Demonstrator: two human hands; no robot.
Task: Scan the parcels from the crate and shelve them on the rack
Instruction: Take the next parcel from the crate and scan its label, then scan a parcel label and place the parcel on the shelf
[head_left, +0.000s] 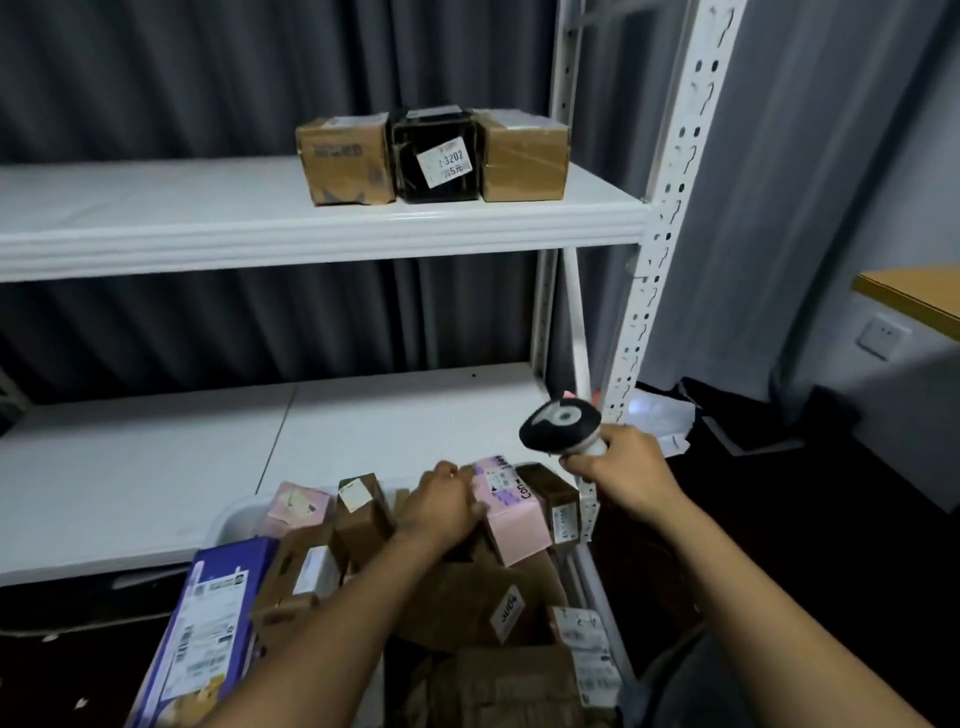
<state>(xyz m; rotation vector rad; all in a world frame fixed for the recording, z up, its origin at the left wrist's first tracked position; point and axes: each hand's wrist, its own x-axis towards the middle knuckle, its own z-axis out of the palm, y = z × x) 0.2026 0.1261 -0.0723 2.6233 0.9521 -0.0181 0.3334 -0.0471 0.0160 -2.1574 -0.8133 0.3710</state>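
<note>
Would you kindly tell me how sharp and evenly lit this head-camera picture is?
Head view: soft overall; the scanner in the right hand is motion-smeared; the label on the black parcel is only partly legible; the rack upright tilts from wide-angle distortion; the floor beside the crate is nearly black.

Layout from where I stand: the white metal rack (670, 208) is straight ahead. On its upper shelf (311, 228), at the right end, three parcels sit in a touching row: a brown cardboard box (343, 161) on the left, a black box with a white label (435, 158) in the middle, and a second brown cardboard box (522, 158) on the right. The white plastic crate (228, 519) is below me, in front of the lower shelf (156, 467), stuffed with parcels. A long purple box (208, 634) lies at its left side. My left hand (441, 501) grips a pink cardboard box (511, 514) at the crate's far end. My right hand (626, 470) holds the black-and-white handheld scanner (561, 423) just right of that and above it. A wooden tabletop (914, 296) pokes in far right.
</note>
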